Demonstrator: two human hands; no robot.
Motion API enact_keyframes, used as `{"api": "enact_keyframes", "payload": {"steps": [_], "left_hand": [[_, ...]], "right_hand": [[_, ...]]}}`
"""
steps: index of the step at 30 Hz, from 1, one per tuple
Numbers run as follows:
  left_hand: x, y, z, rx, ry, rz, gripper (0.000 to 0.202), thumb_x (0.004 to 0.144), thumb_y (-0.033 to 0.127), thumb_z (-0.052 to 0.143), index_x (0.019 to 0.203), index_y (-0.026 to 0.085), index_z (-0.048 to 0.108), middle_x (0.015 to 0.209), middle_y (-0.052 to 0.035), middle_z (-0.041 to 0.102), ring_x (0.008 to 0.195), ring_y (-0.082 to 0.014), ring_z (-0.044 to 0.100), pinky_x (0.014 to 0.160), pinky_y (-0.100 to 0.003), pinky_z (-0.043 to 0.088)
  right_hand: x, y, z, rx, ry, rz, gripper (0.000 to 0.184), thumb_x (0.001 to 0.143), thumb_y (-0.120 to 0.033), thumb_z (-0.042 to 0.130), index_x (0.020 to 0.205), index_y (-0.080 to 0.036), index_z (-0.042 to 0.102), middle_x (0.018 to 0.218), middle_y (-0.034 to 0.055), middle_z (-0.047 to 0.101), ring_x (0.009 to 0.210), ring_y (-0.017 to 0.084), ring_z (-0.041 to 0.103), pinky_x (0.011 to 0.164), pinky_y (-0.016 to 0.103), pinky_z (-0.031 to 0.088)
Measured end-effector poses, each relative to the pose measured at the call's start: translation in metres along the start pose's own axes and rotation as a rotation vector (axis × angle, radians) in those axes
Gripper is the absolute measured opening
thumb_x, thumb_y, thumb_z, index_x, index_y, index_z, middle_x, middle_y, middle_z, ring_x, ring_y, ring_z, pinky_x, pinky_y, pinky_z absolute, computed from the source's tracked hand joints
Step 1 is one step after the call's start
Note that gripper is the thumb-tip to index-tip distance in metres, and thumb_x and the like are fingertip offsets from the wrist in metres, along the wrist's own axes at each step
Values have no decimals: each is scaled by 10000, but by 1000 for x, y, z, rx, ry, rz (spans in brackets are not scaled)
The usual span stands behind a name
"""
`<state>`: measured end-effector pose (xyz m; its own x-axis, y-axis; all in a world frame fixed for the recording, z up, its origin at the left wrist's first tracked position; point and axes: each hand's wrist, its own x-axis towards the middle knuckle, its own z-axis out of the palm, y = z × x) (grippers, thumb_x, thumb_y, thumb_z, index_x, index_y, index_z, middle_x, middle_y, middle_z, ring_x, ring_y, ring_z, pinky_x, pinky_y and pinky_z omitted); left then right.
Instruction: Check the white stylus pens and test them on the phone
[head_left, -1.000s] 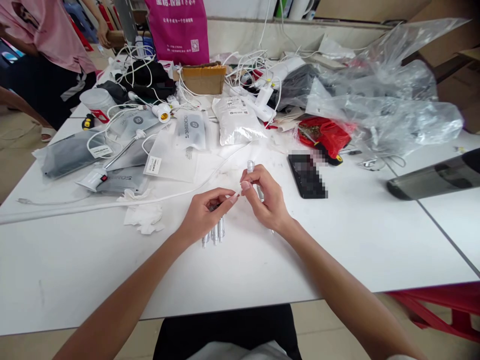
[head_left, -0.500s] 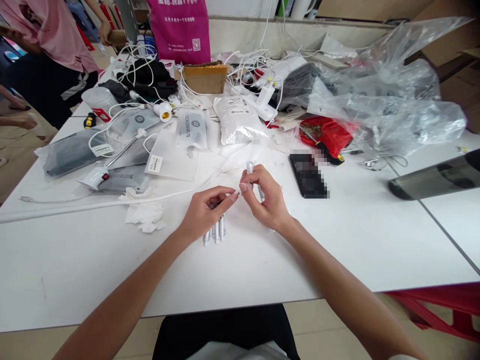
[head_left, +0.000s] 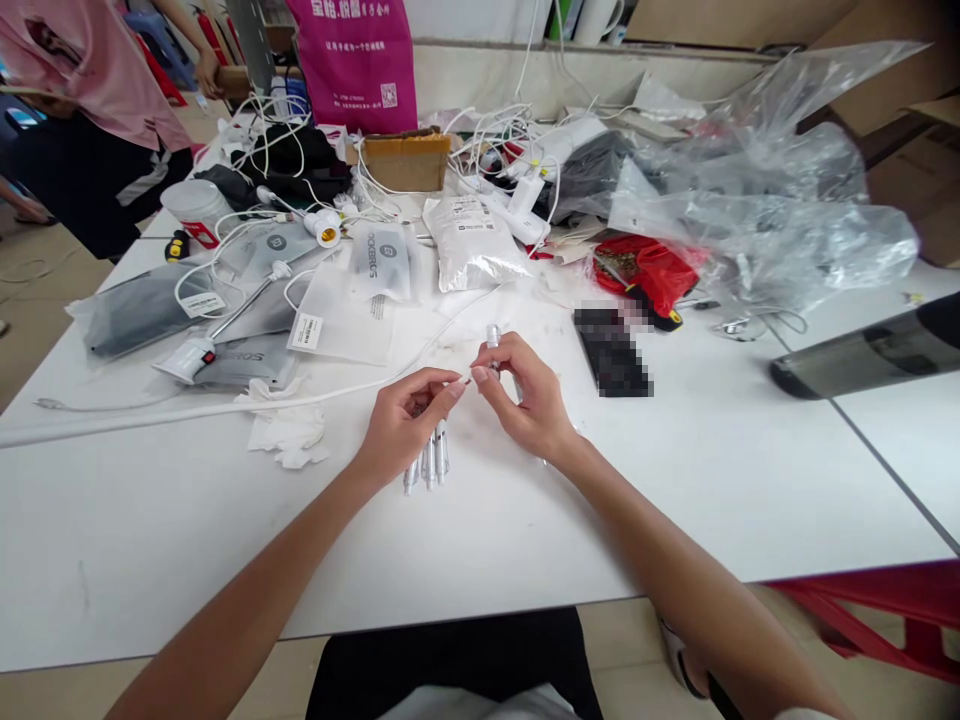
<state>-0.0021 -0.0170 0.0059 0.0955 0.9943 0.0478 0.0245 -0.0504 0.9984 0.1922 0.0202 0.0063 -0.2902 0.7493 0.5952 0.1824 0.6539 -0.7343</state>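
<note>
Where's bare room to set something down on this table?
Bare white tabletop lies left of the silver tubes, below the cable and tissue; another patch lies right of the right hand, below the phone. The far half is crowded with cables, pouches, plastic bags.

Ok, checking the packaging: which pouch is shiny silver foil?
The crinkled foil pouch at the table's far middle, unlike the matte white pouch and grey pouch.

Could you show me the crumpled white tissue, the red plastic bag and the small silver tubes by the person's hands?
Crumpled white tissue [head_left: 289, 435], head view, middle of the crumple.
Red plastic bag [head_left: 637, 262], head view, its bunched middle.
Small silver tubes [head_left: 429, 465], head view, lower part of the middle tube.
</note>
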Motion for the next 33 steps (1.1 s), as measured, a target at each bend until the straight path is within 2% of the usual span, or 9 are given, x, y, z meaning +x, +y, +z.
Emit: {"api": "enact_keyframes", "payload": {"steps": [6,10,13,15,18,20,23,29,33], "left_hand": [[-1,1,1,-1,-22,8,325,955,515,795,1047,204,814,704,13,535,614,-105,449,543,-240,356],[0,0,0,-3,8,4,336,957,531,785,1041,207,811,709,9,560,618,-113,480,561,-246,394],[1,0,-1,-17,34,6,343,957,534,784,1037,202,811,712,3,575,647,-126,525,586,-248,436],[2,0,-2,-19,44,10,341,960,533,780,1028,200,812,711,1,573,657,-129,533,589,-249,442],[2,0,-2,-10,49,16,331,966,526,776,1029,203,815,700,4,562,651,-126,517,587,-248,436],[1,0,-2,1,46,13,325,971,522,771,1033,206,816,715,-1,574,659,-126,516,590,-246,435],[1,0,-1,18,31,-9,337,967,531,771,1030,204,820,727,-5,583,651,-123,509,578,-245,429],[0,-2,-1,33,16,-8,336,954,530,784,1048,210,828,740,-7,597,642,-122,515,561,-247,406],[1,-3,-1,39,24,-3,322,953,519,786,1039,212,833,747,-11,607,646,-123,519,555,-250,393]], "right_hand": [[1,-2,0,-26,-56,-35,77,1082,-319,642,1072,-247,666,946,44,660,822,185,543,752,376,483],[0,0,-2,-27,-21,-8,158,1095,-349,614,1197,-261,696,1011,57,659,869,194,595,798,398,525],[1,1,-3,73,74,63,251,1117,-367,564,1334,-292,666,1193,79,646,945,202,683,898,447,571],[4,2,-4,139,177,112,279,1105,-382,595,1372,-315,637,1293,84,626,947,201,724,910,457,599],[8,4,-6,169,314,142,307,1055,-412,690,1341,-321,623,1283,75,635,942,212,755,876,450,637],[10,4,-5,178,354,155,322,1031,-441,724,1307,-311,619,1247,72,640,958,223,767,863,448,658],[9,3,-2,204,339,179,348,1008,-474,753,1274,-299,611,1198,63,637,965,223,774,862,441,679],[1,-4,9,225,219,159,302,1009,-437,758,1233,-289,619,1154,46,592,938,196,771,847,409,682],[0,-3,11,211,228,124,262,1006,-414,766,1179,-279,622,1140,41,604,906,184,770,820,398,679]]}}
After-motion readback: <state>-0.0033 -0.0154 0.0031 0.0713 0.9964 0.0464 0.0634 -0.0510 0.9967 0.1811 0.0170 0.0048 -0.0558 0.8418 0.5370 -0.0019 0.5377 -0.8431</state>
